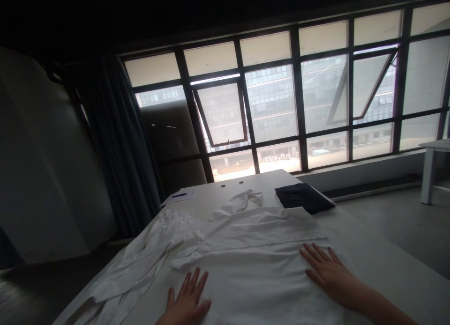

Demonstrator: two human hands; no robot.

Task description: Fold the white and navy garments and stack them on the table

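Note:
A white garment [253,273], perhaps a shirt, lies spread over the near part of the table, with a fold line running across it and a sleeve-like end reaching toward the far side. My left hand [188,299] rests at its left edge, fingers spread. On its right side my right hand [325,271] lies flat, fingers apart. Neither hand grips the cloth. Another crumpled heap of white cloth [140,259] lies along the table's left side, close to my left hand. Beyond the garment, at the right, sits a folded dark navy cloth [303,197].
The white table [379,269] reaches toward the windows. A pen [179,195] lies on paper [188,197] at its far left corner. Two round cable holes show at the far end. A blue curtain [116,151] hangs at left; another white table [427,170] stands at right.

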